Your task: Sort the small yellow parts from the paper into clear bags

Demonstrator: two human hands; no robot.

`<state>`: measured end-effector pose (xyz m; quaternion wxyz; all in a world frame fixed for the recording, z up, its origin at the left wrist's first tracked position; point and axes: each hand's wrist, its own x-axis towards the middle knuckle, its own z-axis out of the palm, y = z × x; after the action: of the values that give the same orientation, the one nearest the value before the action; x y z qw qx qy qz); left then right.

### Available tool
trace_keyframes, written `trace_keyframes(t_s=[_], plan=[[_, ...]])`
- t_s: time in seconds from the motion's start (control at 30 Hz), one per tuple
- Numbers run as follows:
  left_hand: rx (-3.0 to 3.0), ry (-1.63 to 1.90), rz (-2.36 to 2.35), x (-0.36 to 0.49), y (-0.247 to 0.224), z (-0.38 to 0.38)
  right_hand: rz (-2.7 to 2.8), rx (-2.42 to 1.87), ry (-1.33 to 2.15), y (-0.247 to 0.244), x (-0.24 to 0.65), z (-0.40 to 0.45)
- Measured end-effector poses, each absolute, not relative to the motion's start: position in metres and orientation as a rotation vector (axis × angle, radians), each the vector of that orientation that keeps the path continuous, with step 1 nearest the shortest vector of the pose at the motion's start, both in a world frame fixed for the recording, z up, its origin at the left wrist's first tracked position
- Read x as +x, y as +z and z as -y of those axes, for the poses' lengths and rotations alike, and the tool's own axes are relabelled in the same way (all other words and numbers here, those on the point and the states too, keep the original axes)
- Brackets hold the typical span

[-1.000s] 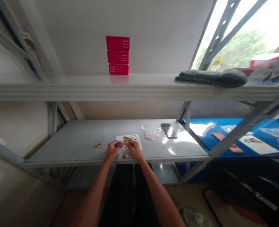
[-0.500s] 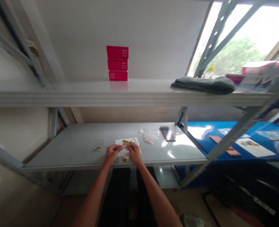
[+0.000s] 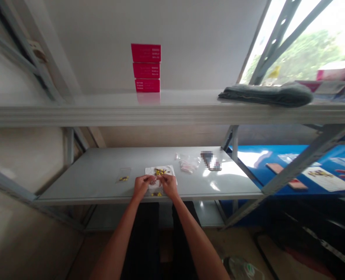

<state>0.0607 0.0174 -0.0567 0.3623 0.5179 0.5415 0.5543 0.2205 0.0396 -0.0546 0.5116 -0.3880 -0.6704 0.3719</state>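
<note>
Left hand [image 3: 141, 186] and right hand [image 3: 169, 185] pinch something small [image 3: 156, 180], its axis unclear, over a white sheet [image 3: 169, 173].

The person's bare, ungloved left hand [image 3: 141, 186] and bare, ungloved right hand [image 3: 169, 185] show no rings or tape; the slender bare forearms [image 3: 117, 237] run smooth to the wrists; plain black matte trousers [image 3: 140, 233] cover both legs, their folds too dark to make out.
</note>
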Motion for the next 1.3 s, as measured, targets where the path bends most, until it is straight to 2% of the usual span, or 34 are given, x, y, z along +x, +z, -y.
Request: trace_keyframes(t_s=[0.43, 0.63, 0.8, 0.9, 1.0, 1.13, 1.3], plan=[[1.383, 1.427, -1.465, 0.067, -0.041, -0.009, 1.667, -0.920, 0.950, -0.048, 0.219, -0.035], [1.403, 1.527, -1.815, -0.004, -0.033, -0.023, 1.484, -0.888, 1.075, -0.056, 0.218, -0.040], [1.595, 1.342, -2.195, -0.067, -0.040, -0.041, 1.521, -0.963, 0.966, -0.056, 0.219, -0.042], [1.782, 1.114, -2.476, -0.075, -0.049, -0.043, 1.515, -0.980, 0.935, -0.056, 0.219, -0.042], [1.893, 1.071, -2.689, -0.071, -0.056, -0.037, 1.529, -0.992, 0.911, -0.059, 0.217, -0.043], [2.126, 0.968, -2.568, -0.061, -0.061, -0.028, 1.587, -1.074, 0.749, -0.060, 0.213, -0.040], [2.255, 0.763, -2.493, -0.055, -0.062, -0.029, 1.753, -1.127, 0.338, -0.045, 0.232, -0.058]])
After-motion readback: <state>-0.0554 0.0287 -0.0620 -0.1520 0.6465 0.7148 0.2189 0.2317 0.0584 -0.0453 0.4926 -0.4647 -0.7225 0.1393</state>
